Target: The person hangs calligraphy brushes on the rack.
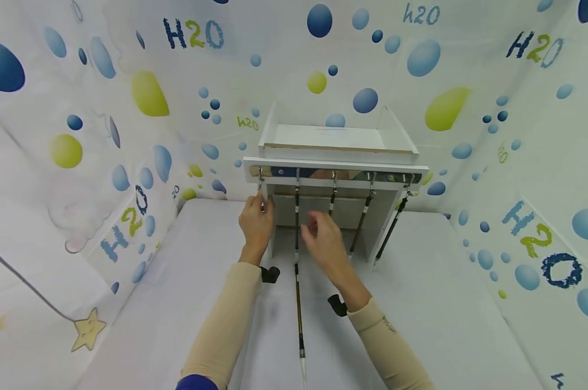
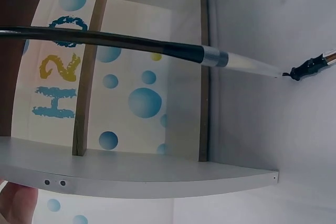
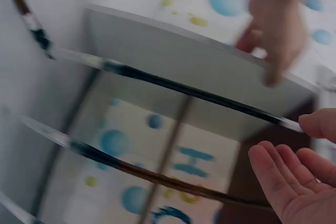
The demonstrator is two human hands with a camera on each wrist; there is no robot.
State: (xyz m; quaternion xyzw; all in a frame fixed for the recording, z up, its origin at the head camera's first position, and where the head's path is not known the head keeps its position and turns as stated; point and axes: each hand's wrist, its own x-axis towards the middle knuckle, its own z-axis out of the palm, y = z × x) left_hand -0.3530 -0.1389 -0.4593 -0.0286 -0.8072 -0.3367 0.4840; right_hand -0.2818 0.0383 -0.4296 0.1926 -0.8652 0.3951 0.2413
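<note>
My left hand (image 1: 256,225) is at the left end of a white wooden rack (image 1: 335,154), its thumb and fingers on either side of the front edge of the side panel (image 3: 173,43). Above its fingertips is the leftmost metal hook (image 1: 260,174), with no brush under it. My right hand (image 1: 325,241) is held with fingers loosely bent beside a dark-handled paintbrush (image 1: 296,216) on the second hook. In the right wrist view its thumb comes right up to that brush's upper end. It holds nothing. Another capped paintbrush (image 1: 300,314) lies on the table, pointing toward me.
More paintbrushes hang to the right, the outermost a black one (image 1: 393,225). A mirror-like strip (image 1: 318,174) runs behind the hooks. White sheeting with printed drops surrounds the white table (image 1: 435,292). A dark mount (image 1: 270,274) sits at the left wrist.
</note>
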